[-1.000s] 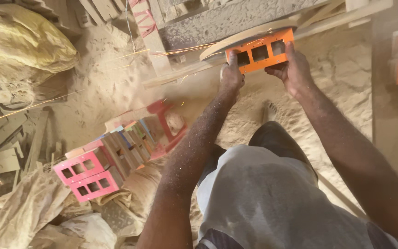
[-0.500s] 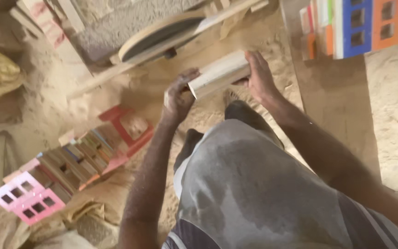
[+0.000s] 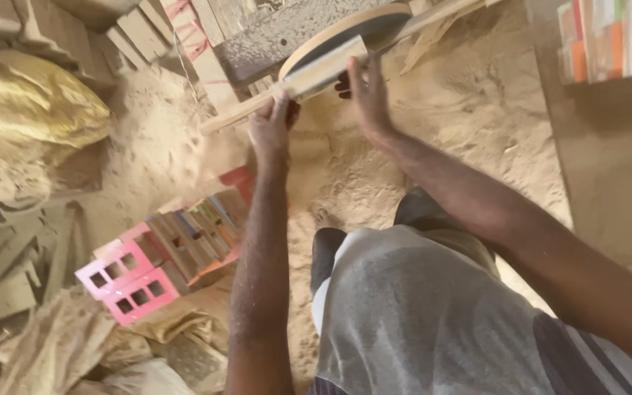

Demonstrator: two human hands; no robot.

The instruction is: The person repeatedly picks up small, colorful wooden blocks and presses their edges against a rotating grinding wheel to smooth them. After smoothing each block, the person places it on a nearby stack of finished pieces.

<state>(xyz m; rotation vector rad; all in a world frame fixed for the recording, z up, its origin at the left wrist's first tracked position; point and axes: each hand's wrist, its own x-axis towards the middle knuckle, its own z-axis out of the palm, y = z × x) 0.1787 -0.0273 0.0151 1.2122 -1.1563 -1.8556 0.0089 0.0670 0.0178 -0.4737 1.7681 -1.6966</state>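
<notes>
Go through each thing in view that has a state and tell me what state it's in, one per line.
Wooden block: held at both ends, pressed against the disc.
Sanding disc: partly hidden behind the block; whether it spins, cannot tell.
Left hand: closed on the block.
Right hand: fingers on the block.
Pink windowed blocks: lying in sawdust.
Yellow sack: slumped, dusty.

wooden block (image 3: pixel 321 67) raised against sanding disc (image 3: pixel 345 33)

Sawdust-covered floor (image 3: pixel 433 139) carries pink blocks (image 3: pixel 122 281) (windowed), stacked wooden pieces (image 3: pixel 192 238) and sacks (image 3: pixel 31 117).
</notes>
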